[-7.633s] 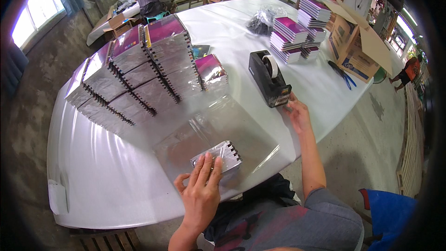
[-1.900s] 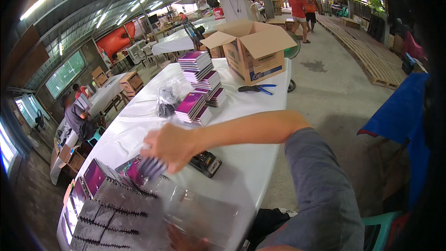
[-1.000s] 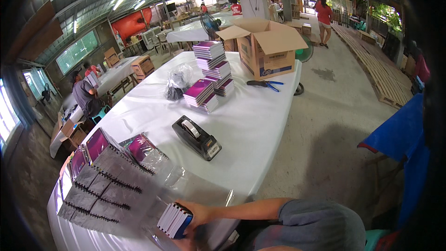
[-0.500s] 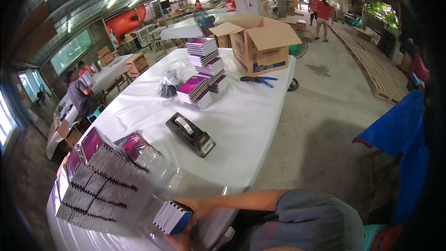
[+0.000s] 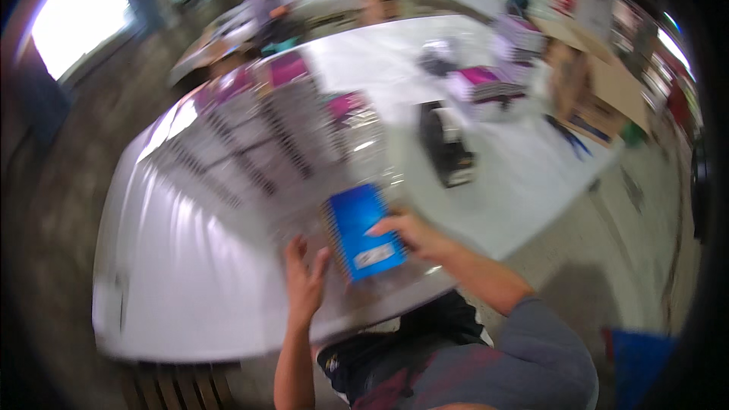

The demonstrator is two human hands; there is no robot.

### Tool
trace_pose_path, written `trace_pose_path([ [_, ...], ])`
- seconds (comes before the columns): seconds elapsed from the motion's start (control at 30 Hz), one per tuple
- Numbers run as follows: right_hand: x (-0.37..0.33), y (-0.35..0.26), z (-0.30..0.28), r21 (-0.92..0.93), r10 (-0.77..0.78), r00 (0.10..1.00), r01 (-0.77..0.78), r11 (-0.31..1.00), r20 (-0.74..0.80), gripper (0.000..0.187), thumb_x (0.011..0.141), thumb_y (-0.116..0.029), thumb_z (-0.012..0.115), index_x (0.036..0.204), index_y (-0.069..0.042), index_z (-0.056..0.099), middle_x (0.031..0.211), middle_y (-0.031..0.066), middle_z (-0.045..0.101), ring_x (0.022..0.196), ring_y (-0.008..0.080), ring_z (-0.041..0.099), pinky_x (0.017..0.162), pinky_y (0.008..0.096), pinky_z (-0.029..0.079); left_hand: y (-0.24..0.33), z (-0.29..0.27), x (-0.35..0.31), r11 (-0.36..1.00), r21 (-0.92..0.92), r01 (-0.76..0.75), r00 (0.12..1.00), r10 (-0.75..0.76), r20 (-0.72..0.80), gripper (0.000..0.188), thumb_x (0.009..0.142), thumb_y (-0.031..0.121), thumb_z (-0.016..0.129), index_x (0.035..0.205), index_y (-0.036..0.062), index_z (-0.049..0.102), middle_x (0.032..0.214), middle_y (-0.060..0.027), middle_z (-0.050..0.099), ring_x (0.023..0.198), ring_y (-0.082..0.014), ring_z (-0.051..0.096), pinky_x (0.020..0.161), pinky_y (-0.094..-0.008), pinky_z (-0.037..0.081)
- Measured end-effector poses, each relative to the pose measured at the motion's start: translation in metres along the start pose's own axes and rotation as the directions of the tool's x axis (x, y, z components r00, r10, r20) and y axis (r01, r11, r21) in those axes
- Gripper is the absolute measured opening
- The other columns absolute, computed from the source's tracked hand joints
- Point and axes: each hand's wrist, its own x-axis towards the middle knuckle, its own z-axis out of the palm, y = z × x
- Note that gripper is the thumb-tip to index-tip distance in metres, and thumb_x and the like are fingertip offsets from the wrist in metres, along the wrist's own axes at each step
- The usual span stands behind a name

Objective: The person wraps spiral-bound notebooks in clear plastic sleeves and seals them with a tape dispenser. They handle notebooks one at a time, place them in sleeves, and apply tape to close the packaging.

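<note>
A blue spiral-bound notebook [image 5: 363, 229] with a white label faces up near the table's front edge, coil on its left side. My right hand [image 5: 416, 234] grips its right edge, thumb across the cover. To its left, my left hand [image 5: 306, 282] is open, fingers spread, apart from the notebook. Shiny clear plastic [image 5: 334, 304] shows around the notebook; whether it lies under or around it is blurred. Beyond my hands stand rows of packed spiral notebooks [image 5: 250, 137] with purple covers, some in clear wrapping.
A black tape dispenser [image 5: 444, 144] rests on the white-covered table [image 5: 190, 288]. Farther right are stacks of purple-covered notebooks [image 5: 486, 85], a dark bundle in plastic [image 5: 439, 58], blue-handled pliers [image 5: 569, 137] and an open cardboard box [image 5: 592, 91].
The view has swung left. The notebooks in my right hand were tilted with coil edges up; now a blue cover faces up. My left hand has come away from them, fingers spread.
</note>
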Motion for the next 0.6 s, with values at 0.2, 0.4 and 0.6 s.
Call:
trace_pose_path([
  [0.2,0.018,-0.010,-0.011,-0.075,-0.011,0.997,0.005,0.997,-0.081,0.040,0.072,-0.017,0.068,0.105,0.003,0.060,0.094,0.0129,0.066,0.081,0.0220,0.066,0.074,0.0327,0.054,-0.020,0.016,-0.044,0.685,0.701,0.198,0.961,-0.276,-0.002,0.076,0.085,0.043,0.060,0.144,0.0096,0.026,0.149,-0.0292,0.015,0.139,-0.0417,0.016,0.109,-0.0553,0.019],
  [0.4,0.040,0.004,-0.006,-0.174,0.177,0.980,-0.190,0.966,-0.085,0.040,0.072,-0.019,0.069,0.102,0.006,0.061,0.093,0.0148,0.066,0.078,0.0221,0.066,0.072,0.0324,0.054,-0.030,0.021,-0.048,0.709,0.658,0.252,0.953,-0.301,-0.040,0.080,0.085,0.049,0.058,0.147,0.0146,0.020,0.148,-0.0335,0.009,0.140,-0.0444,0.007,0.109,-0.0587,0.013],
  [0.6,0.040,0.016,-0.008,-0.221,0.204,0.976,-0.215,0.951,-0.072,0.043,0.072,-0.018,0.070,0.106,0.007,0.059,0.096,0.0163,0.065,0.085,0.0228,0.066,0.077,0.0337,0.053,-0.030,0.020,-0.041,0.726,0.643,0.245,0.949,-0.316,-0.005,0.081,0.084,0.048,0.060,0.147,0.0138,0.023,0.148,-0.0346,0.006,0.140,-0.0455,0.006,0.109,-0.0570,0.014],
])
